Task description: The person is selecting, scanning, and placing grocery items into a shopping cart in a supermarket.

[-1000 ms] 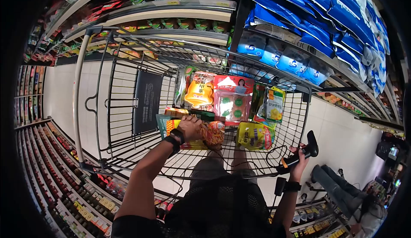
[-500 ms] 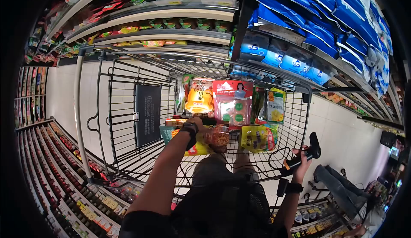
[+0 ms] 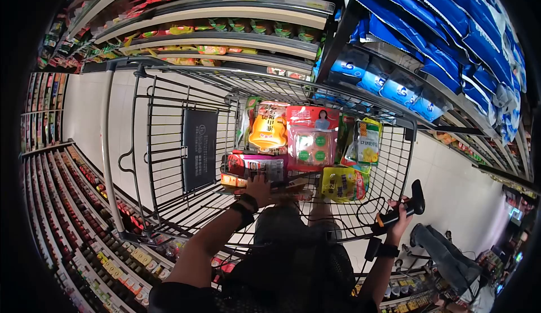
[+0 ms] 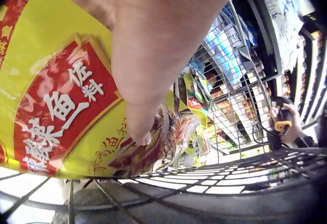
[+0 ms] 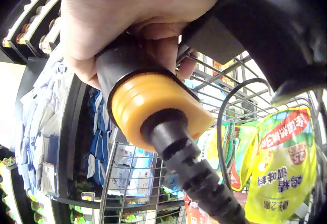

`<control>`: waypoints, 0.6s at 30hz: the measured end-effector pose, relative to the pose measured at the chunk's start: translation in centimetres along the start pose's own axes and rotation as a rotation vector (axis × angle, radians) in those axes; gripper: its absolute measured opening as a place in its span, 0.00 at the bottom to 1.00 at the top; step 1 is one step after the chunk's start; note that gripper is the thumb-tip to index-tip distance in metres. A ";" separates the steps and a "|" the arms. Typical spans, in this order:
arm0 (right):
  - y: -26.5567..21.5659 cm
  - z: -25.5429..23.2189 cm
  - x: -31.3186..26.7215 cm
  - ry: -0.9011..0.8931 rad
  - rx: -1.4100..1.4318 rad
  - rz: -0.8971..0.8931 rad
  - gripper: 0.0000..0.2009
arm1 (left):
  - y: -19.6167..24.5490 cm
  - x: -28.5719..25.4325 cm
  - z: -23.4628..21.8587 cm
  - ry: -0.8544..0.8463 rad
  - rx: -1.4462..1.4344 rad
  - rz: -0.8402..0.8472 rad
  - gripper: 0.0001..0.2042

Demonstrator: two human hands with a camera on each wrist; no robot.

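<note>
My left hand (image 3: 258, 191) is low in the near side of a wire shopping cart (image 3: 155, 180). It pinches a yellow seasoning packet (image 4: 66, 106) with a red fish label, which stands on edge against the cart's near wire side. The thumb (image 4: 140, 101) lies across the packet's face; the other fingers are mostly hidden behind it. A clear packet with reddish-brown contents (image 4: 173, 137) sits beside the thumb. Behind the hand lies a purple-edged packet (image 3: 271, 165). My right hand (image 3: 398, 228) grips a black barcode scanner (image 3: 416, 198) with an orange collar (image 5: 153, 106) and a cord, over the cart's near right corner.
Inside the cart are an orange-and-white packet (image 3: 267, 130), a red-and-pink packet (image 3: 313, 144), a green-and-white packet (image 3: 367, 143) and a yellow pouch (image 3: 344, 184). Stocked shelves (image 3: 236, 11) run ahead. Blue bags (image 3: 434, 25) are piled at right. Another person's legs (image 3: 445, 251) show at lower right.
My left hand has tipped the yellow packet up from lying flat, together with the reddish-brown packet, uncovering the purple-edged packet. The right hand keeps holding the scanner in about the same place.
</note>
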State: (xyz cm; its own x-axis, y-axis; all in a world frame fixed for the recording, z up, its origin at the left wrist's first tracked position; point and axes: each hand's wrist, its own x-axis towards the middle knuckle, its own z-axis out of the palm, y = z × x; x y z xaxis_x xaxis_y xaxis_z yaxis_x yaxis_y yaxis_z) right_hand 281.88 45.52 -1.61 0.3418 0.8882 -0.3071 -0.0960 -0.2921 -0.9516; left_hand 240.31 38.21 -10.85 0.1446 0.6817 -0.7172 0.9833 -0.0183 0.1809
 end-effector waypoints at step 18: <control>0.2 -0.7 0.5 -0.034 -0.070 -0.020 0.20 | -3.7 8.8 -2.3 -0.198 -0.204 -0.288 0.46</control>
State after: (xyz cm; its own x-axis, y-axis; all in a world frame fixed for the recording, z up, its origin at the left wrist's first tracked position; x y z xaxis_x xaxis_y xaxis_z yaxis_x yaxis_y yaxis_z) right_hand 282.71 45.59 -1.97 0.3105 0.9053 -0.2898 -0.0236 -0.2974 -0.9545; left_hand 237.65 45.95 -16.31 -0.0958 0.4829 -0.8704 0.9476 0.3119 0.0687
